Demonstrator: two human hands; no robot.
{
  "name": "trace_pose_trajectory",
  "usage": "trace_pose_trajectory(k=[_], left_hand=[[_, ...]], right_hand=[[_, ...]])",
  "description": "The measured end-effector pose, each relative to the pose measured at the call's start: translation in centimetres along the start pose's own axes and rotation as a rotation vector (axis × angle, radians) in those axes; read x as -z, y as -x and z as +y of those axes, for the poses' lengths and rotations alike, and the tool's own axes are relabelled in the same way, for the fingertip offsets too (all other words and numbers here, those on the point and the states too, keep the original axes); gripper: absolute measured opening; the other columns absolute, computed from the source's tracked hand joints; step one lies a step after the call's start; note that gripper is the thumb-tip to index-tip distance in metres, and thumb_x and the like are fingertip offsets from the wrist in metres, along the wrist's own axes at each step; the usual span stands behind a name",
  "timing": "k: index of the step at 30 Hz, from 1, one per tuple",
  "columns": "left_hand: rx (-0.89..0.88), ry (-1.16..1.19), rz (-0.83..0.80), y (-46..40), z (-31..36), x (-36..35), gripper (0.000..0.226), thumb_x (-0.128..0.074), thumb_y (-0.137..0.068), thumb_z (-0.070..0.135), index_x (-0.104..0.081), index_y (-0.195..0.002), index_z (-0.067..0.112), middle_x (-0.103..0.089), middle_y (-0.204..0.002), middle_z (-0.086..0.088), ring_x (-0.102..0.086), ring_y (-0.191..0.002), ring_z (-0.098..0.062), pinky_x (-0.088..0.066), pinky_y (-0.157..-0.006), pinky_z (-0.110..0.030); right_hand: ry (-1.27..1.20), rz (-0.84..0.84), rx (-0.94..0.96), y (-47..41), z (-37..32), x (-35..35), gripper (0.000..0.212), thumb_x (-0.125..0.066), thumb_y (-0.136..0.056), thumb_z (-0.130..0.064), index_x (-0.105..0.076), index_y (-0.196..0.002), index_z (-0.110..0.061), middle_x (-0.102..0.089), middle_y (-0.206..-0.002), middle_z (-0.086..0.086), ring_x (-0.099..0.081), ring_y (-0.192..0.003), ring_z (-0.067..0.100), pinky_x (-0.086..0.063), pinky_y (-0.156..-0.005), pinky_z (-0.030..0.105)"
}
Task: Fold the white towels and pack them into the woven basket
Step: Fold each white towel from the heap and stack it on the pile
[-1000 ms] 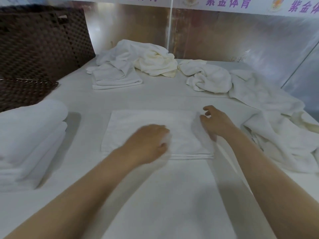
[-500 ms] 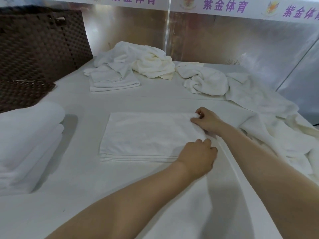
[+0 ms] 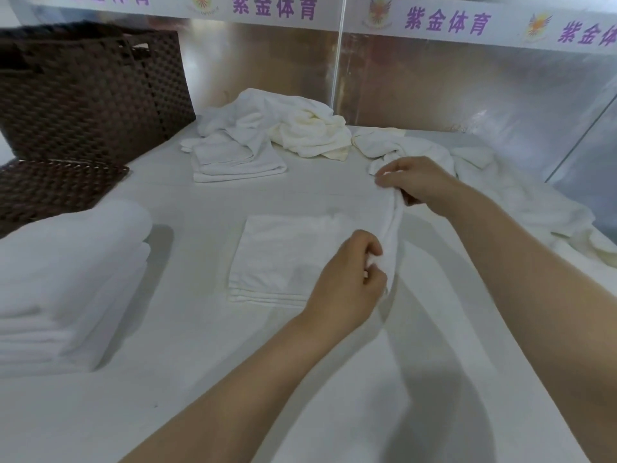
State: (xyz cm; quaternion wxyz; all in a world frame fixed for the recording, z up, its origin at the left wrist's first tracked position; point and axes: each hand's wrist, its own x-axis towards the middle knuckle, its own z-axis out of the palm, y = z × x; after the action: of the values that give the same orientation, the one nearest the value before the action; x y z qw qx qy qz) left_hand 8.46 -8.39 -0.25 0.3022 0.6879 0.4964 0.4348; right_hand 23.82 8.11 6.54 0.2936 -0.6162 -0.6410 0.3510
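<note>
A half-folded white towel [image 3: 280, 259] lies flat in the middle of the white table. Its right edge is lifted off the table. My left hand [image 3: 347, 285] pinches the near corner of that raised edge. My right hand [image 3: 417, 182] grips the far corner, higher and further back. The dark brown woven basket [image 3: 90, 91] stands at the back left, its lid [image 3: 50, 188] lying in front of it.
A thick stack of folded white towels [image 3: 66, 282] sits at the left edge. A small folded pile [image 3: 233, 162] lies at the back, with crumpled towels [image 3: 300, 125] behind it and more loose towels [image 3: 521, 202] along the right. A shiny wall closes the back.
Both hands went from resting on the towel's right side to gripping its right edge and lifting it. The towel's right part now rises off the table.
</note>
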Motion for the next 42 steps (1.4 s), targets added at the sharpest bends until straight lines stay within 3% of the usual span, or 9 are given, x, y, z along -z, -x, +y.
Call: trace_pose_trajectory(k=[3, 7, 13, 21, 28, 31, 33, 36, 42], left_hand=[[0.088, 0.231, 0.123, 0.7, -0.6, 2.6, 0.019, -0.048, -0.094, 0.014, -0.045, -0.1, 0.031, -0.053, -0.094, 0.016, -0.056, -0.072, -0.008, -0.05, -0.07, -0.026], [0.161, 0.392, 0.209, 1.4, -2.2, 6.0, 0.02, -0.048, -0.09, 0.013, -0.047, -0.099, 0.03, -0.054, -0.106, 0.003, -0.062, -0.078, -0.013, -0.056, -0.087, -0.048], [0.241, 0.19, 0.345, 3.7, -5.9, 10.2, 0.022, -0.052, -0.095, 0.012, -0.048, -0.103, 0.033, -0.057, -0.099, 0.01, -0.055, -0.074, -0.006, -0.045, -0.06, -0.014], [0.408, 0.067, 0.365, 5.1, -9.7, 12.4, 0.015, -0.046, -0.097, 0.012, -0.044, -0.106, 0.023, -0.055, -0.089, 0.004, -0.042, -0.056, -0.004, -0.036, -0.051, -0.019], [0.443, -0.046, 0.371, 5.2, -11.2, 12.7, 0.015, -0.047, -0.095, 0.014, -0.042, -0.099, 0.028, -0.058, -0.083, -0.007, -0.046, -0.056, -0.006, -0.038, -0.052, -0.018], [0.431, -0.172, 0.375, 5.1, -11.8, 12.6, 0.019, -0.047, -0.093, 0.014, -0.042, -0.098, 0.031, -0.057, -0.087, -0.001, -0.054, -0.066, -0.01, -0.042, -0.056, -0.02], [0.373, -0.325, 0.376, 5.2, -12.0, 12.7, 0.03, -0.051, -0.091, 0.008, -0.045, -0.113, 0.028, -0.054, -0.113, 0.002, -0.058, -0.085, -0.011, -0.042, -0.064, -0.017], [0.199, -0.588, 0.309, 5.0, -12.4, 12.6, 0.059, -0.055, -0.083, -0.001, -0.047, -0.136, 0.023, -0.039, -0.149, -0.001, -0.046, -0.127, -0.021, -0.046, -0.095, -0.033], [0.001, -0.676, 0.128, 1.7, -11.9, 12.9, 0.05, -0.03, -0.084, 0.016, -0.067, -0.117, 0.017, -0.06, -0.135, -0.001, -0.052, -0.128, -0.021, -0.023, -0.115, -0.031]], right_hand=[[-0.027, -0.063, 0.053, -0.5, -4.2, -2.1, 0.01, -0.075, -0.081, -0.018, -0.068, -0.08, -0.012, -0.053, -0.069, 0.006, -0.045, -0.051, 0.012, -0.037, -0.049, 0.022], [0.201, -0.11, 0.127, -1.8, -8.7, -6.0, 0.017, -0.073, -0.082, -0.021, -0.069, -0.085, -0.005, -0.055, -0.062, 0.004, -0.05, -0.056, 0.018, -0.043, -0.052, 0.024], [0.404, -0.259, 0.107, -3.3, -12.8, -12.1, 0.021, -0.064, -0.088, -0.023, -0.067, -0.083, -0.003, -0.068, -0.067, 0.005, -0.06, -0.057, 0.017, -0.055, -0.059, 0.026], [0.619, -0.491, 0.101, -4.0, -13.2, -18.1, 0.021, -0.055, -0.083, -0.016, -0.074, -0.081, -0.007, -0.077, -0.085, 0.001, -0.064, -0.069, 0.016, -0.054, -0.074, 0.028], [0.705, -0.322, 0.189, -5.0, -10.5, -21.7, 0.032, -0.061, -0.078, -0.012, -0.069, -0.109, -0.008, -0.07, -0.108, 0.008, -0.065, -0.094, 0.025, -0.055, -0.083, 0.035], [0.655, -0.262, 0.228, -4.2, -8.4, -22.9, 0.033, -0.056, -0.088, -0.019, -0.059, -0.121, -0.011, -0.064, -0.115, 0.005, -0.061, -0.101, 0.025, -0.052, -0.086, 0.036], [0.596, -0.171, 0.273, -3.5, -7.0, -23.6, 0.045, -0.053, -0.093, -0.022, -0.042, -0.136, -0.015, -0.063, -0.1, 0.004, -0.061, -0.091, 0.026, -0.048, -0.077, 0.036], [0.471, -0.113, 0.371, -2.8, -5.5, -23.7, 0.062, -0.052, -0.095, -0.022, -0.022, -0.149, -0.019, -0.061, -0.077, 0.002, -0.06, -0.071, 0.021, -0.047, -0.065, 0.038], [0.315, -0.106, 0.44, -0.1, -3.3, -19.7, 0.047, -0.036, -0.101, -0.008, -0.038, -0.146, -0.02, -0.057, -0.134, 0.002, -0.055, -0.117, 0.018, -0.043, -0.095, 0.028]])
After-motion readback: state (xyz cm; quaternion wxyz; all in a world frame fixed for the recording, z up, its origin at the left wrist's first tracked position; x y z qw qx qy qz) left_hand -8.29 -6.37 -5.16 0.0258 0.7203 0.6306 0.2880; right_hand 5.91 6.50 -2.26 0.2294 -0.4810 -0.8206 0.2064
